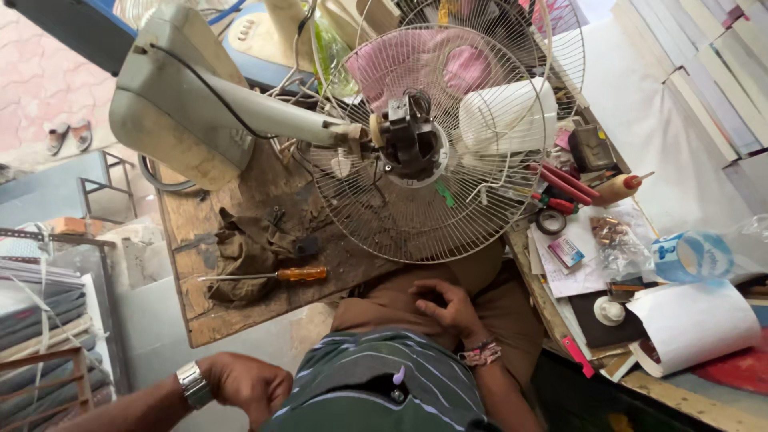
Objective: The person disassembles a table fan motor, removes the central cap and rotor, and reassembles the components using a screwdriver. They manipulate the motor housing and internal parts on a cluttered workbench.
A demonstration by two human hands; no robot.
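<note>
My hands, left (248, 386) and right (444, 308), rest empty; orange-handled screwdriver (276, 275) lies ahead on wooden surface (240, 312); I'd grip its handle firmly.

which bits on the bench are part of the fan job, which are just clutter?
In the job:
- fan guard
- exposed fan motor
- fan stand
- orange-handled screwdriver
- rag

Lying about:
- red-handled pliers
- tape roll
- blue-and-white tape roll
- white paper roll

Neither the left hand nor the right hand holds a tool.
</note>
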